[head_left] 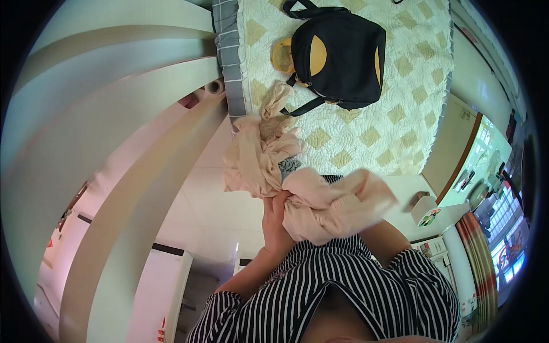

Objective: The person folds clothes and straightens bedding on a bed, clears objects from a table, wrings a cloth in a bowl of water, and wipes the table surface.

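One black-and-white striped top [337, 266] fills the near edge, both short-sleeved arms reaching forward from it. The left hand [276, 220] has its fingers curled around bunched, pale pink cloth [329, 220] at the middle of the view; the right hand is hidden behind that cloth, so I cannot tell its grip. The cloth's right end is blurred. Just beyond the left hand, a crumpled pale bunch [251, 163] — whether one piece with the cloth, I cannot tell — overlaps the near left corner of the quilted bed [366, 157], a grey patterned scrap [290, 166] beside it. Farther off, a black backpack [351, 60] with yellow panels lies on the quilt, one strap near the bunch's far end.
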The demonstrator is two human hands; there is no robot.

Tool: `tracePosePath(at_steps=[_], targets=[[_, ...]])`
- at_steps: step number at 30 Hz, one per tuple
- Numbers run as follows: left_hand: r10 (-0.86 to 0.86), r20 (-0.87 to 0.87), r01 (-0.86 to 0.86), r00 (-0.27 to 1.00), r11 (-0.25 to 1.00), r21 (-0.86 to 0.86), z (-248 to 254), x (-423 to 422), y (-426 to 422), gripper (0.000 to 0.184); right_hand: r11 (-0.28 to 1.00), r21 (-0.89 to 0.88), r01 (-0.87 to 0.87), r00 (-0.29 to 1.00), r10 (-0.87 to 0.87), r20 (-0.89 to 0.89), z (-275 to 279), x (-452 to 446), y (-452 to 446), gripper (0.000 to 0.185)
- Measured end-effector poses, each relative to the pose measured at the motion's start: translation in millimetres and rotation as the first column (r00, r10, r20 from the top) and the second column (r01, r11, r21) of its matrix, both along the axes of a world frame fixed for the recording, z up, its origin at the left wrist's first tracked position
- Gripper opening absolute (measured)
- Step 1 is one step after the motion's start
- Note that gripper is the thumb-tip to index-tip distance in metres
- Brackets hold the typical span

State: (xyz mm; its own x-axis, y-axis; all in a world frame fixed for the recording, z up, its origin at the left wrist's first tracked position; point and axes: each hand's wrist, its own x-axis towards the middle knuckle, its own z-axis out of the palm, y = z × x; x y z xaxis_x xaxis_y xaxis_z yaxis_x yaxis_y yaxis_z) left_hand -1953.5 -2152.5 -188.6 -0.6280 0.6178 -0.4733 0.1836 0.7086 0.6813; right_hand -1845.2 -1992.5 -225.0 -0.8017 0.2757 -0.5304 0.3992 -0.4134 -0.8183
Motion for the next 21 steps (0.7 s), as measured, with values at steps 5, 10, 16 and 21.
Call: tracePosePath(at_steps=[5,10,16,21], targets=[[-0.231,-0.017,0.231,0.973,0.972,-0.039,8.6,13.8,-0.8,0.074,0.966,0.250,-0.069,0.993,0.091,-0.077,15.1,-5.0,-4.5,0.039],[0.204,0.348,-0.225,0.915,0.974,0.021,22.7,-11.1,-43.0,0.075,0.974,0.182,-0.138,0.984,0.155,-0.083,23.3,11.7,-5.2,0.043],[0.595,0.774,-0.800,0.219,0.563,-0.207,-8.1,-26.6,-22.4,0.055,0.937,0.107,-0.332,0.935,0.342,-0.094,52.1,20.7,-4.2,0.048],[0.602,0.758,-0.749,0.250,0.617,-0.242,-20.7,-15.1,-41.3,0.054,0.903,-0.241,-0.357,0.934,0.351,-0.067,28.6,38.2,43.7,0.053]])
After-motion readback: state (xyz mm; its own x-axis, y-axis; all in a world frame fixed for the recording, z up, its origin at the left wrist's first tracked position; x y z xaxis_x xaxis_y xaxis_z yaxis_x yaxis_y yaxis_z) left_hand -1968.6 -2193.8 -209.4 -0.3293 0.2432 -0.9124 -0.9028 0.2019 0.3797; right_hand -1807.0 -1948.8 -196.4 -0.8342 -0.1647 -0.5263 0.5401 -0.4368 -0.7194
